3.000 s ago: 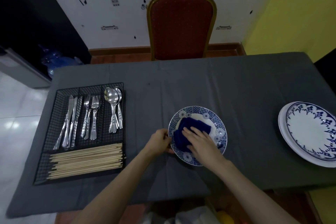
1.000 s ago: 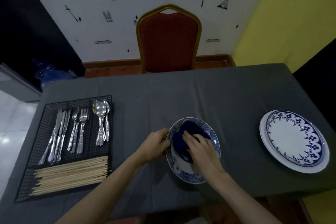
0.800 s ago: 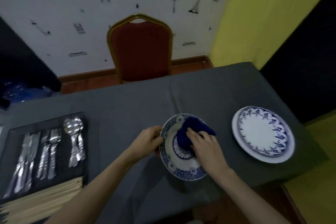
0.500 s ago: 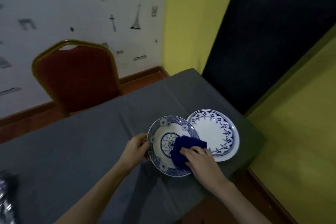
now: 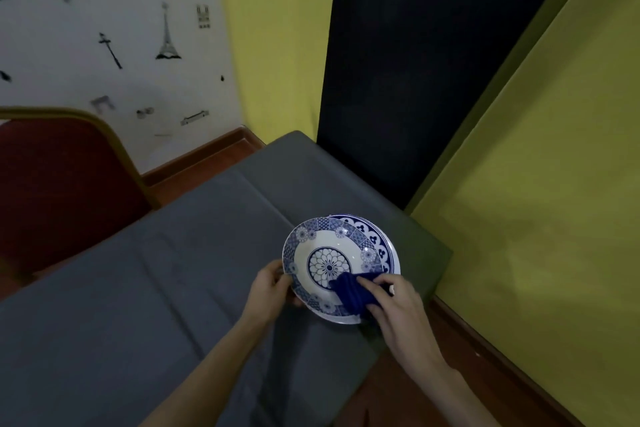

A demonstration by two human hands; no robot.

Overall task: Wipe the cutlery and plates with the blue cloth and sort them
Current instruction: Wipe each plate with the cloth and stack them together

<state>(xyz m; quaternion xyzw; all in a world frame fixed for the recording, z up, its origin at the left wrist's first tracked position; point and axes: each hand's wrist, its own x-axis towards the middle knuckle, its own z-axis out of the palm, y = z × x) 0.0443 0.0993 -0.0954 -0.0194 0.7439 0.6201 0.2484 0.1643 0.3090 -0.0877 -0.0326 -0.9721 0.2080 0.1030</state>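
Bare forearms come up from the bottom edge, both cut off below the elbow. Your left hand (image 5: 273,288) has its grip clamped on the near-left rim of the patterned plate (image 5: 329,265), thumb on top; the fingers beneath are hidden. Your right hand (image 5: 398,305) has its grip curled tight around the bunched blue cloth (image 5: 351,293), pressing it against the plate's near-right rim, so that part of the border is covered. The plate sits tilted, over the right end of the grey-clothed surface (image 5: 156,288), and you cannot tell whether its near edge touches the cloth or is lifted clear. Behind it, a second plate (image 5: 377,243) shows only as a blue-and-white crescent along the far right; whether the two touch is hard to make out. Further left, a red chair (image 5: 62,184) with a gold frame is cut off by the picture's edge. Beyond stand a white wall with small dark motifs, yellow panels (image 5: 536,184) and a black panel.
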